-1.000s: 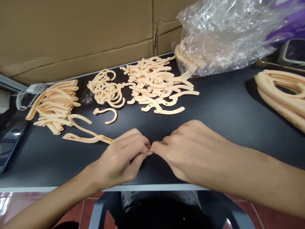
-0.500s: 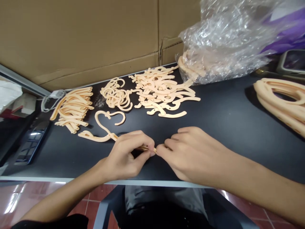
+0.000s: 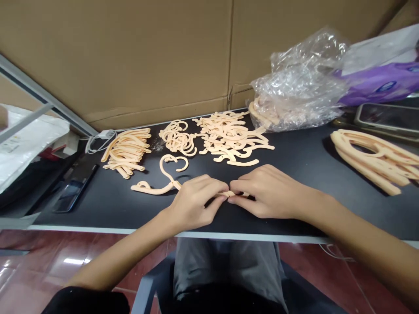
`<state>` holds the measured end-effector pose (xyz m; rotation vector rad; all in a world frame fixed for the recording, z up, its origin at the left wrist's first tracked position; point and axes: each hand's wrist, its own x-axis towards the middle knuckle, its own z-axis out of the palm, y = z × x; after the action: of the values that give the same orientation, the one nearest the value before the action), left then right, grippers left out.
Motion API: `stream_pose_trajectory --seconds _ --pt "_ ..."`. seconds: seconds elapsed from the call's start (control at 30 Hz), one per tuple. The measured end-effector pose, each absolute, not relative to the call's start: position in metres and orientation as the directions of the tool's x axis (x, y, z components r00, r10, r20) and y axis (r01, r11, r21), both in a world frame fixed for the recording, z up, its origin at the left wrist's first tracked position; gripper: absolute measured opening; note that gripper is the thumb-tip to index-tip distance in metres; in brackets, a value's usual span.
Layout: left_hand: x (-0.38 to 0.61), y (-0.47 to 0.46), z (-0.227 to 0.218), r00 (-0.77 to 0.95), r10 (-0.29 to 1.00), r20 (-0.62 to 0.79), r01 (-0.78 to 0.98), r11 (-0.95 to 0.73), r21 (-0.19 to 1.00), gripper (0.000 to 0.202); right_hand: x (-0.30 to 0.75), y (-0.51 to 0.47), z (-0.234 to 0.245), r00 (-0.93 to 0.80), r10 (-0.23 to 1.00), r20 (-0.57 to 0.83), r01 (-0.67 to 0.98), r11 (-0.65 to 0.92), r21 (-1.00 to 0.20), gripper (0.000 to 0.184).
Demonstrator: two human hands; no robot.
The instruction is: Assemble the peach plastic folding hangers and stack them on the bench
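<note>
Head view. A peach plastic hanger (image 3: 163, 181) is laid on the black table (image 3: 301, 161), its hook end up and to the left, its near arm carried into the fingers of both hands. The left hand (image 3: 193, 207) is closed narrowly on that arm; the right hand (image 3: 265, 192) is pinched on the same piece just beside it, the fingertips of the two hands nearly touching.

Behind the hands, along the far half of the table, three lots are noted:
- a stack of curved strips (image 3: 126, 150), to the left;
- a small heap of hooks (image 3: 178, 138), in the middle;
- a larger heap of shaped pieces (image 3: 232, 137), beside it.

A clear plastic bag (image 3: 297, 87) is set at the far right, touching the larger heap. Assembled hangers (image 3: 376, 159) are piled at the right edge. A cardboard wall (image 3: 147, 56) is stood behind.
</note>
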<state>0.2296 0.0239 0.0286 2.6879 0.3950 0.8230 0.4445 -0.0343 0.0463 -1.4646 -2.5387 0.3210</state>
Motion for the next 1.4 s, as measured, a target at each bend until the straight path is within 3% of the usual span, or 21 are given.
stream_pose_trajectory --seconds 0.13,0.23,0.3,0.37,0.47,0.63,0.77,1.07,1.27,1.4 --pt "0.198 0.01 0.03 0.76 0.371 0.533 0.346 -0.926 0.152 0.019 0.447 -0.036 0.044 -0.514 0.854 0.08 0.815 0.516 -0.266 0.026" --pt "0.158 -0.002 0.032 0.582 0.553 0.596 0.611 -0.781 0.129 0.025 0.448 -0.036 0.041 -0.539 0.837 0.092 0.799 0.543 -0.258 0.024" --pt "0.132 -0.006 0.03 0.465 0.682 0.564 0.784 -0.614 0.096 0.034 0.448 -0.035 0.04 -0.552 0.828 0.095 0.791 0.557 -0.253 0.025" --pt "0.114 -0.006 0.026 0.431 0.759 0.488 0.834 -0.542 0.105 0.038 0.448 -0.036 0.039 -0.556 0.823 0.117 0.789 0.566 -0.237 0.028" --pt "0.104 -0.002 0.018 0.453 0.783 0.425 0.801 -0.567 0.191 0.03 0.447 -0.042 0.036 -0.538 0.817 0.209 0.796 0.574 -0.193 0.03" --pt "0.107 0.0 0.012 0.486 0.732 0.478 0.735 -0.638 0.23 0.025 0.443 -0.072 0.024 -0.419 0.793 0.443 0.864 0.498 -0.074 0.026" --pt "0.105 -0.004 0.011 0.518 0.703 0.487 0.697 -0.677 0.237 0.023 0.435 -0.095 0.017 -0.411 0.8 0.438 0.889 0.459 -0.003 0.029" --pt "0.097 -0.008 0.013 0.52 0.705 0.482 0.63 -0.698 0.341 0.022 0.404 -0.097 0.02 -0.296 0.844 0.448 0.927 0.366 -0.078 0.023" --pt "0.099 -0.005 0.01 0.486 0.694 0.531 0.631 -0.699 0.336 0.027 0.402 -0.095 0.012 -0.3 0.828 0.475 0.861 0.449 -0.239 0.017" --pt "0.1 -0.004 0.011 0.522 0.683 0.511 0.631 -0.712 0.307 0.033 0.404 -0.089 0.016 -0.364 0.824 0.433 0.847 0.487 -0.214 0.028"
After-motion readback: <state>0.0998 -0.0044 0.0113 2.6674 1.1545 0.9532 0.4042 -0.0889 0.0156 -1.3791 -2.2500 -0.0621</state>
